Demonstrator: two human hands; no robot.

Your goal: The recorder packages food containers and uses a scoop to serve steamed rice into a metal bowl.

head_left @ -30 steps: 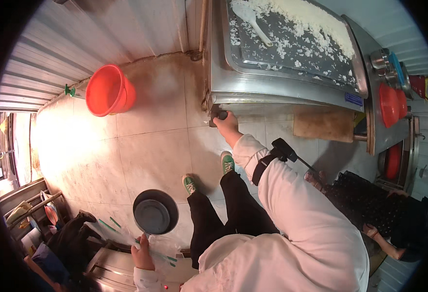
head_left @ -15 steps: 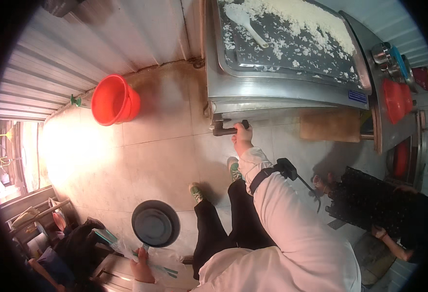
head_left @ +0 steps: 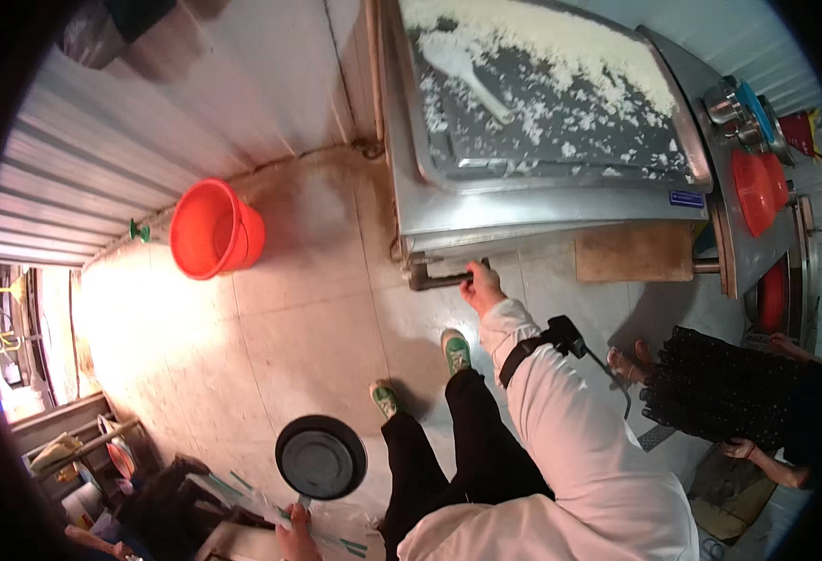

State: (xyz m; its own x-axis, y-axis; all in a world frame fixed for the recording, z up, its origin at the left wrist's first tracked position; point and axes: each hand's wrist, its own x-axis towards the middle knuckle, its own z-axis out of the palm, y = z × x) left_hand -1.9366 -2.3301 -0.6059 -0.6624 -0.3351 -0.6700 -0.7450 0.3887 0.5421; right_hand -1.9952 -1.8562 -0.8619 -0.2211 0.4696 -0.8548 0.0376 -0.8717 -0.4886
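My left hand (head_left: 296,535) is closed round the handle of a dark round frying pan (head_left: 320,458), held level above the floor at the lower left with its inside facing up. Clear plastic with green stripes (head_left: 243,496) hangs or lies beside that hand; I cannot tell if it touches. Stretched forward, my right hand (head_left: 482,285) grips the end of a dark bent pipe-like handle (head_left: 443,280) below the front edge of a steel counter (head_left: 523,208). On the counter's large tray (head_left: 560,157), white rice-like grains (head_left: 570,42) are spread, with a white paddle (head_left: 474,84) lying among them.
A red bucket (head_left: 214,229) stands on the tiled floor by the corrugated wall. Red basins (head_left: 758,192) and metal containers (head_left: 724,103) sit on the side table at right. Another person in a dark dotted skirt (head_left: 710,379) is close by on the right. A cluttered rack (head_left: 79,458) stands lower left.
The whole view has shifted, so bucket and floor sit lower in the picture. The pan and my left hand show lower and farther right. My right hand stays on the dark handle.
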